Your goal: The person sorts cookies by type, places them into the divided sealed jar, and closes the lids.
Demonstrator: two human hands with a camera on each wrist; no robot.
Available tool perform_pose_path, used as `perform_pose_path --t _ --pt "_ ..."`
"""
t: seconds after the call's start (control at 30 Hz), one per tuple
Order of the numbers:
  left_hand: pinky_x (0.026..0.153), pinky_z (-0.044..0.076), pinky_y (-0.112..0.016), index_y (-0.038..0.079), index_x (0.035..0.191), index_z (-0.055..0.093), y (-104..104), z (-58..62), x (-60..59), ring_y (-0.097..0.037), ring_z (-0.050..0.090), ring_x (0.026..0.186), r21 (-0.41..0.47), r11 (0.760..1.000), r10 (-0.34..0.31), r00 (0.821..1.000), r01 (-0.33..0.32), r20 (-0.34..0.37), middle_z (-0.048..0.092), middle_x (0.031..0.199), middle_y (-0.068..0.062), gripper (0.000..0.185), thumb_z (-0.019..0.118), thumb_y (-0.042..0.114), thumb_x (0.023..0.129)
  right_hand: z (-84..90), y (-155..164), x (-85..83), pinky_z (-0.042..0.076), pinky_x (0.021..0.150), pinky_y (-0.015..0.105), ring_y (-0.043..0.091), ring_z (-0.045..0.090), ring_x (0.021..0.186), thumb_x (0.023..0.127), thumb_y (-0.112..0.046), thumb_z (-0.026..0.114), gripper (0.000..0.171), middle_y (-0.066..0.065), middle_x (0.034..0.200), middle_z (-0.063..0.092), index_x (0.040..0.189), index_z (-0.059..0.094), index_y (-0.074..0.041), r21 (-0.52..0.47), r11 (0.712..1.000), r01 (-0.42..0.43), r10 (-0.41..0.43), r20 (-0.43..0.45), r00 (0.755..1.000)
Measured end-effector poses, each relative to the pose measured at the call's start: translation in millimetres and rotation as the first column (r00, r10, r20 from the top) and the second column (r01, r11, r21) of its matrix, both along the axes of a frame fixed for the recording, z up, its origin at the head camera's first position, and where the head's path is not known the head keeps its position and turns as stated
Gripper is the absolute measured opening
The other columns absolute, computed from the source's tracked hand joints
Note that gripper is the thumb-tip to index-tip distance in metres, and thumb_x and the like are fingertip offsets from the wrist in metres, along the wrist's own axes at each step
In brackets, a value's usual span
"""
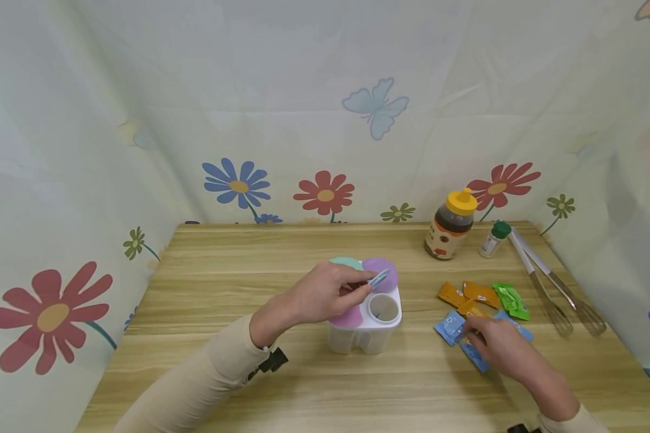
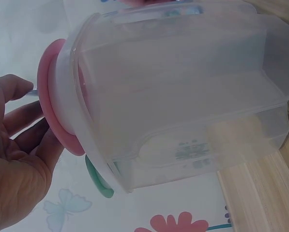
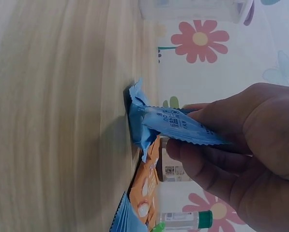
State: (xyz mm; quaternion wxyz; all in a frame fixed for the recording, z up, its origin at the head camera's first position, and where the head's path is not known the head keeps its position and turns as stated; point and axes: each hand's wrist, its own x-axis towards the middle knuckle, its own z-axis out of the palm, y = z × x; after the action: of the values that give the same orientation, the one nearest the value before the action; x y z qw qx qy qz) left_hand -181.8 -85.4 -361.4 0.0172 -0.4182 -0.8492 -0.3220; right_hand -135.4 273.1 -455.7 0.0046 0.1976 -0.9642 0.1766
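Note:
A translucent container (image 1: 365, 340) with a white top stands mid-table. Green (image 1: 346, 263), purple (image 1: 381, 270) and pink (image 1: 346, 317) lids cover three of its compartments; the front-right compartment (image 1: 383, 308) is uncovered, with something bluish inside. Above the lids, my left hand (image 1: 325, 293) pinches a small pale-blue packet (image 1: 379, 278) between thumb and fingertips, seen nearly edge-on. My right hand (image 1: 501, 349) is over the packets at the right. Its thumb and fingers pinch a blue packet (image 3: 178, 125), whose lower end overlaps another blue packet (image 3: 138, 121) on the table.
Several orange packets (image 1: 482, 293) and a green packet (image 1: 511, 300) lie beyond my right hand. Behind them stand a yellow-capped bottle (image 1: 449, 225) and a green-capped shaker (image 1: 495, 239). Long metal whisk-ended utensils (image 1: 558, 288) lie along the table's right side. A flowered curtain backs the table.

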Motion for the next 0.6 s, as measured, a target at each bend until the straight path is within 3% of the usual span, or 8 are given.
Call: perform_pose_path --t 0.4,0.6 --pt "0.051 0.037 -0.014 0.008 0.121 0.070 0 -0.6 0.4 -0.003 0.045 0.059 -0.010 1.000 0.005 1.000 -0.005 0.004 0.058 0.065 0.009 0.030 0.063 0.022 0.095 4.5 -4 -2.6 0.039 0.050 0.019 -0.004 0.041 0.056 0.085 -0.003 0.070 0.010 -0.012 0.070 0.059 0.085 0.070 -0.013 -0.042 0.999 -0.022 0.019 -0.070 0.997" --pt "0.052 0.037 -0.014 0.009 0.118 0.071 1 -0.9 0.0 -0.001 0.045 0.059 -0.007 1.000 0.000 1.000 -0.001 -0.010 0.058 0.066 0.009 0.028 0.062 0.023 0.096 11.1 -11 -4.5 0.041 0.051 0.019 -0.004 0.043 0.059 0.084 -0.002 0.072 0.014 -0.013 0.071 0.060 0.084 0.070 -0.017 -0.071 0.997 -0.042 0.032 -0.145 0.989"
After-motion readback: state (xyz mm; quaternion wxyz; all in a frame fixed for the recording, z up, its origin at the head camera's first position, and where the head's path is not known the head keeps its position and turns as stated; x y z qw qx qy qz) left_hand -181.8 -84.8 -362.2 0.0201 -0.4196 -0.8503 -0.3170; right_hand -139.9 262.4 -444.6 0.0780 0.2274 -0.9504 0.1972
